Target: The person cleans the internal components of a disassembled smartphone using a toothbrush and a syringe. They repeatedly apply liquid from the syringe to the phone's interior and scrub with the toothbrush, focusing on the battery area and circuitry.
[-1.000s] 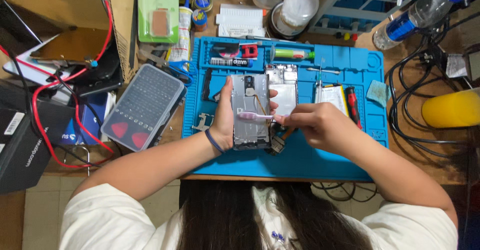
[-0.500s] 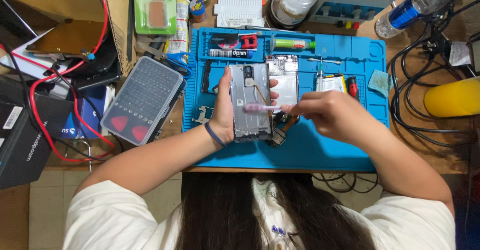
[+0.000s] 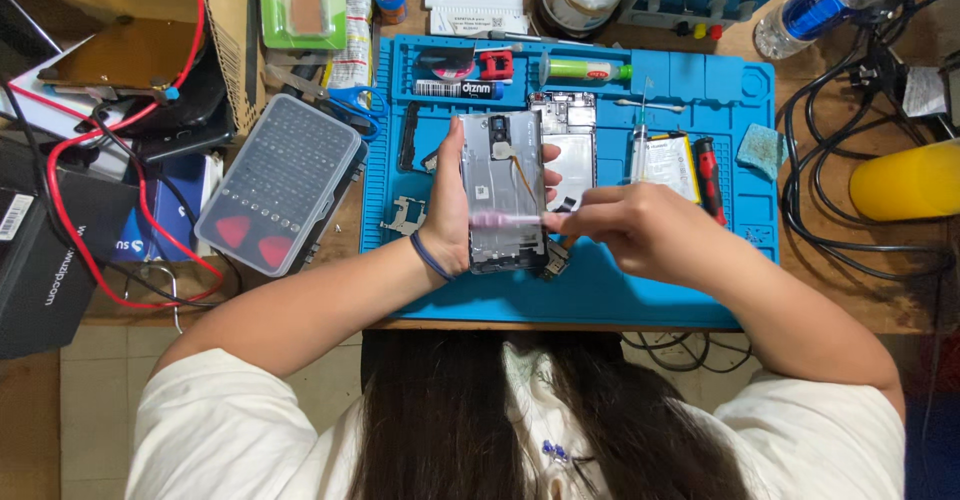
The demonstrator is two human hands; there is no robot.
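Note:
My left hand (image 3: 447, 222) grips an opened phone frame (image 3: 503, 188) from its left side, holding it flat above the blue work mat (image 3: 660, 290). A thin orange flex cable runs down the frame's inside. My right hand (image 3: 640, 232) pinches a slim pink-handled tool (image 3: 505, 220) that lies across the lower half of the frame, its tip pointing left. A dark band circles my left wrist. Under the frame's lower right corner a small dark part (image 3: 556, 258) lies on the mat.
On the mat lie a white phone panel (image 3: 573, 150), a battery (image 3: 670, 165), a red screwdriver (image 3: 709, 175), a syringe and tubes. A clear bit case (image 3: 280, 182) sits left of the mat. Red wires, black cables, a yellow object (image 3: 905, 182) and bottles surround it.
The phone frame and both hands sit slightly higher on the mat than before. The pink tool has slid left across the frame, and my right hand stayed close to its right edge.

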